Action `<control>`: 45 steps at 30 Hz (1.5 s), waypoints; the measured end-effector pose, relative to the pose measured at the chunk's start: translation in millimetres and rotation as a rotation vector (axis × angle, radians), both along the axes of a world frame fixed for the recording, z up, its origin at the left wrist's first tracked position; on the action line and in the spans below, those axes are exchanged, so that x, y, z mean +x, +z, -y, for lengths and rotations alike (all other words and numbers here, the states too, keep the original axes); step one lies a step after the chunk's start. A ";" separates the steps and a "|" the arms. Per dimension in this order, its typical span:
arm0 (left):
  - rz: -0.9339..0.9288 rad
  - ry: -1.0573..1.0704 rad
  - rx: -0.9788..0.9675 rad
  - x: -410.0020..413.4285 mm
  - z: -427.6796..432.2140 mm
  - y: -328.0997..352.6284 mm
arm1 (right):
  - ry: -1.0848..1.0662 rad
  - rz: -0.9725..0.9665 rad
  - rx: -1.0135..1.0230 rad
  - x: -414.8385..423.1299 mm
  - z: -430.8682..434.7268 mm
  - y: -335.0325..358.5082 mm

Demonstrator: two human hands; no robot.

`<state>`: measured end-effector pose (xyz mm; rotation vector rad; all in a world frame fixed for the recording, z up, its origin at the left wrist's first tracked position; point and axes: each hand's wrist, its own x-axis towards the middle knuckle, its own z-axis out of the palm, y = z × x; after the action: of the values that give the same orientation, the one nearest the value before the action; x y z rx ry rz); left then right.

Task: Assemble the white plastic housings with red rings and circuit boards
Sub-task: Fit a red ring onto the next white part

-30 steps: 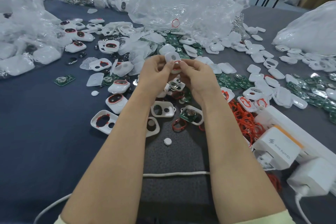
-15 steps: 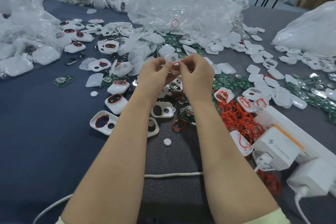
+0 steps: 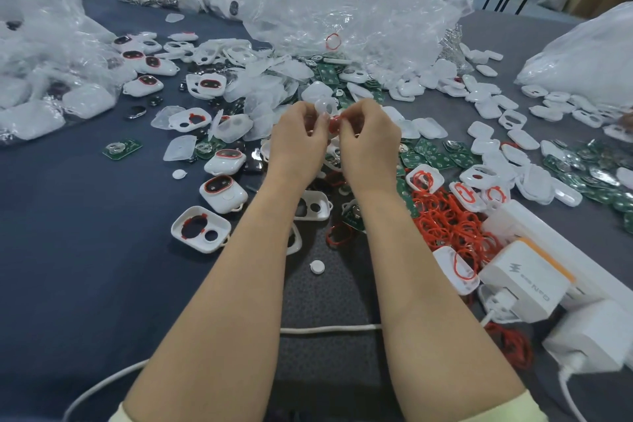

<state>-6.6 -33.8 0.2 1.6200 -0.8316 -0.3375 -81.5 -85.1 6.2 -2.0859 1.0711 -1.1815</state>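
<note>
Grips: my left grip (image 3: pixel 301 137) pinches the white housing (image 3: pixel 325 107); my right grip (image 3: pixel 370 137) pinches the red ring (image 3: pixel 334 123).
Risk: ring could spring free if seated crooked.

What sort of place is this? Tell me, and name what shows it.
Most likely a small-electronics assembly bench in a workshop. Loose white housings, a heap of red rings and green circuit boards cover the table, with clear plastic bags of parts behind.
</note>
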 end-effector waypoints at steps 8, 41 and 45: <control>-0.055 -0.086 0.004 0.4 -2.2 0.8 | -0.040 0.021 0.056 -4.1 1.9 2.2; -0.140 -0.139 -0.093 0.3 -2.4 -3.2 | -0.017 0.020 0.092 -6.9 2.8 8.7; -0.154 -0.118 -0.093 1.4 -2.8 -2.2 | -0.017 0.038 0.107 -8.0 4.4 9.0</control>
<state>-5.2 -30.9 -1.9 1.4430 -0.8149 -0.4944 -89.5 -89.6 15.2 -1.9692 1.1116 -1.1413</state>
